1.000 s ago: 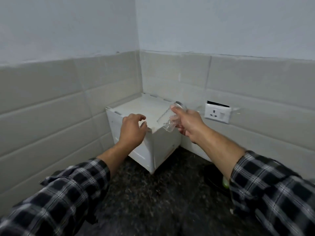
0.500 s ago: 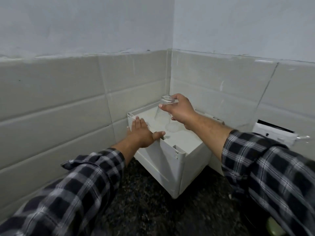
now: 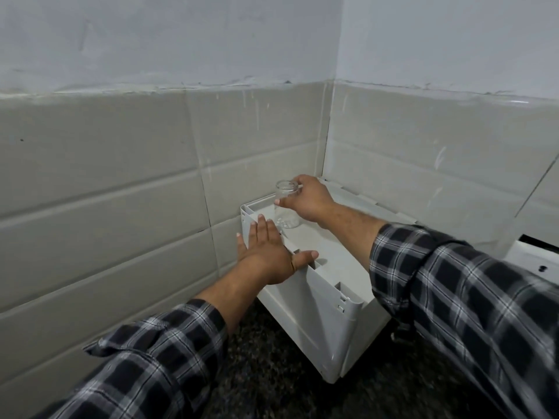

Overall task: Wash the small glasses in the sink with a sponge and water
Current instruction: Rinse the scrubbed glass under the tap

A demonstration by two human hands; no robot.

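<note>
- Nearest, the left hand [image 3: 266,255] lies flat, fingers straight and empty, on the white plastic box [image 3: 317,313] at its near-left edge, likely steadying it.
- Farther, the right hand [image 3: 308,201] pinches the small glass [image 3: 287,217], which stands on the box's far-left corner, probably to drain.

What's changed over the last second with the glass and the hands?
The right hand carried the small glass, tilted at first, from the white box's corner over its top and lowered it to stand near the far-left edge, seemingly touching down. The left hand uncurled and now lies flat on the box's edge. Unchanged: the right hand still grips the glass; the box stays in the corner.
</note>
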